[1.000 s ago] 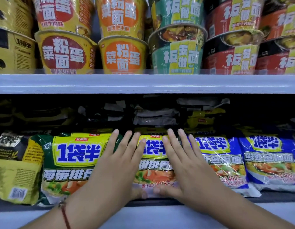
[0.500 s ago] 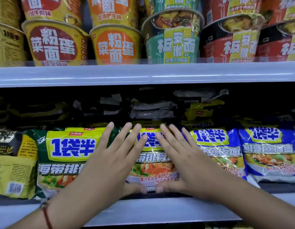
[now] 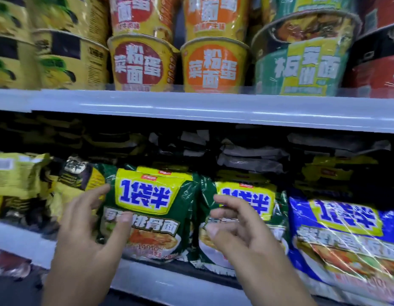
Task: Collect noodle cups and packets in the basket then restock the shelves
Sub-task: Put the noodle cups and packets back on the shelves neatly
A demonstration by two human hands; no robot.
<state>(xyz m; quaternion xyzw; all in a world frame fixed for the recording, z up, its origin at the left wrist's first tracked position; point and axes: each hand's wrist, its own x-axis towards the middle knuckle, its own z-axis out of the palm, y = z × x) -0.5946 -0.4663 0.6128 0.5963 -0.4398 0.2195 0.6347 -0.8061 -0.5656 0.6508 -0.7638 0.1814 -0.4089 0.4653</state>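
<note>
Two green noodle packets stand side by side on the lower shelf, the left one and the right one. My left hand hovers at the left packet's left edge. Its fingers are loosely spread and its thumb lies over the packet's front. My right hand is in front of the right packet with its fingers loosely curled, holding nothing. A blue packet stands to the right. Noodle cups fill the upper shelf: red-labelled yellow, orange and green. No basket is in view.
Yellow-and-black packets lie at the left of the lower shelf, and dark packets are stacked behind the front row. The upper shelf's white edge runs just above the packets. The lower shelf's lip runs under my hands.
Both hands lay flat together on the right green packet; now they are apart, lifted off, with fingers relaxed. My left hand has moved to the left packet. The view has swung left and closer.
</note>
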